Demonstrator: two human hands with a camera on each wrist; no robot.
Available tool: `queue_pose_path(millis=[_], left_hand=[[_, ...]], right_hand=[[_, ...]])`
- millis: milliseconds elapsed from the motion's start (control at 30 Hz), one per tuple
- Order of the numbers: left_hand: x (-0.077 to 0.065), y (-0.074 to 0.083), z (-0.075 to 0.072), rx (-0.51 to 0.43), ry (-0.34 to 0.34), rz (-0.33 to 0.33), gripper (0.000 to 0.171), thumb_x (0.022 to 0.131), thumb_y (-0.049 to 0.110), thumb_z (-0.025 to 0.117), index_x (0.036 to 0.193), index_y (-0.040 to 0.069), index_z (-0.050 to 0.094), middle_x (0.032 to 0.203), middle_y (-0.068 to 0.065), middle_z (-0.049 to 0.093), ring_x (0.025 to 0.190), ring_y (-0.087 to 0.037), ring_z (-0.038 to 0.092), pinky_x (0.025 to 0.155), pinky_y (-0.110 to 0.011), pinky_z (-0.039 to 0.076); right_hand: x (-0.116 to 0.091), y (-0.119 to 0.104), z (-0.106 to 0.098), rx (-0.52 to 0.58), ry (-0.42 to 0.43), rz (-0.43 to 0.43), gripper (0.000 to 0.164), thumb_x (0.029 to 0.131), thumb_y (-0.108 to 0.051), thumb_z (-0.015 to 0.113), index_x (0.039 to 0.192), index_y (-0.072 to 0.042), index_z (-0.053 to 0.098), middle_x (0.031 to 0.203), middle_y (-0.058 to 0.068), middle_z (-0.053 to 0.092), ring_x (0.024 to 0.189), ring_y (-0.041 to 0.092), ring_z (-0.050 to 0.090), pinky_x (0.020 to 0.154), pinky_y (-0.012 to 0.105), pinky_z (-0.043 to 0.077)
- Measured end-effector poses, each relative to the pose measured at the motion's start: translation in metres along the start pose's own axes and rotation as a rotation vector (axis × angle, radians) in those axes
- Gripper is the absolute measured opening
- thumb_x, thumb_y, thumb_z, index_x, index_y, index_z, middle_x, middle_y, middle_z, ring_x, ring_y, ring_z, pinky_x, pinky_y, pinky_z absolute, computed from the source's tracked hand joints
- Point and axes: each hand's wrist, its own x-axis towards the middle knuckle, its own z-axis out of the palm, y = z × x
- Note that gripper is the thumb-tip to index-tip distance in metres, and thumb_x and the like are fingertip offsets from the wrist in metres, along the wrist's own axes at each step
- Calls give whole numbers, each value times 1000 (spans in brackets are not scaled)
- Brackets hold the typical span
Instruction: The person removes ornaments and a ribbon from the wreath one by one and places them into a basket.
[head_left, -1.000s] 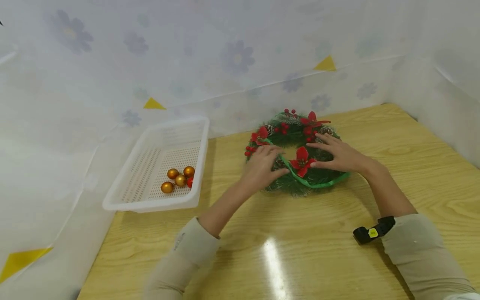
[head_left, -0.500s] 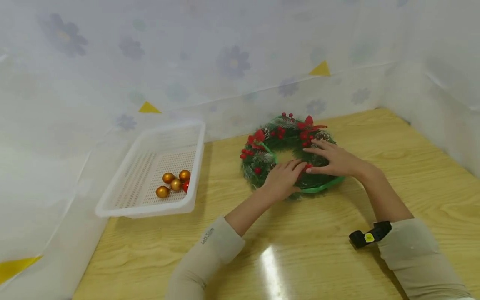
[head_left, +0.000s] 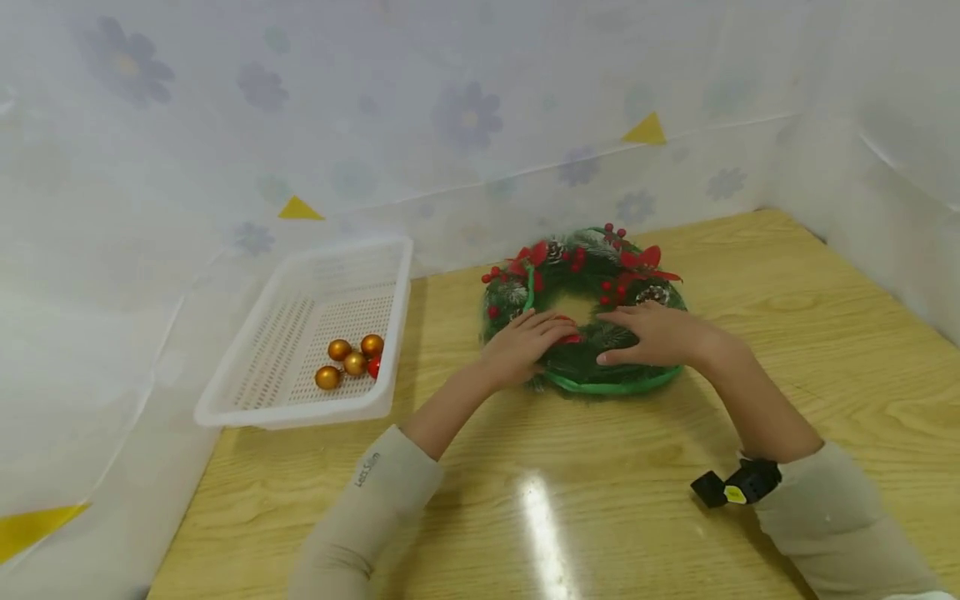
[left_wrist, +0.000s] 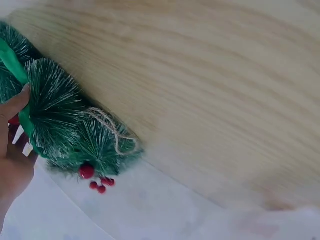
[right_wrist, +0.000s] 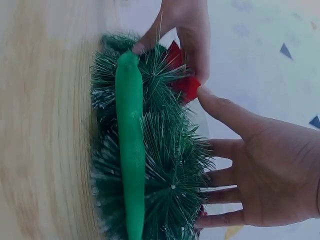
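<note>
A green Christmas wreath (head_left: 607,337) with red flowers, berries and pinecones lies on the table. Along its near outer edge runs a green ribbon (head_left: 611,388), which also crosses its left side. My left hand (head_left: 521,348) grips the wreath's front left, thumb on the ribbon and fingers over a red flower (right_wrist: 187,87), which it partly covers. My right hand (head_left: 660,335) lies at the front right, its fingers spread and fairly straight across the wreath's top. In the left wrist view, a loop of twine (left_wrist: 117,132) hangs on the needles.
A white plastic basket (head_left: 300,414) stands at the left, holding several gold balls (head_left: 327,377) and a red ball (head_left: 374,367). White flowered sheeting (head_left: 465,158) surrounds the back and sides of the wooden table (head_left: 615,492). A black strap device (head_left: 738,483) is on my right wrist.
The wreath has turned clockwise, its front flower shifting left. My left hand reached right, then came back left with it. The ribbon's front stretch now lies lower, along the outer edge.
</note>
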Motion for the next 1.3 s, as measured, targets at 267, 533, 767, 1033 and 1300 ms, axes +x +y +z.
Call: queue_pose_path(millis=[267,533,767,1033,1300], left_hand=[[-15,-24,-1,102,5,28,67,75,10,60,130,17,24,131,0,25,121,-18,8,97,-33,5],[-8,2,-24,-128,-71,-80,67,76,27,54,131,14,18,134,-1,16,121,-16,-6,96,-34,2],[16,42,-13,16,-7,-21,76,76,58,32,133,12,12,134,-7,11,121,-19,0,97,-32,5],[22,49,1,122,3,-41,81,74,49,46,133,15,3,135,-8,7,121,-19,11,93,-29,21],[8,28,7,111,108,18,76,76,30,57,133,23,7,133,-6,15,108,-18,37,83,-29,34]], right_hand=[[-5,-25,1,-44,20,7,82,70,-65,38,130,-12,25,121,18,37,103,44,34,73,53,33],[-1,13,-11,23,372,9,56,77,-50,44,122,-16,40,110,10,48,92,27,48,66,45,39],[14,56,8,40,354,-96,53,82,-38,46,125,-10,35,130,19,20,116,39,14,86,55,15],[18,58,18,-8,296,-95,53,83,-42,41,126,-12,35,131,17,18,117,39,7,88,55,11],[11,36,13,-121,199,-29,61,83,-49,32,128,-8,29,131,21,16,115,43,7,87,55,12]])
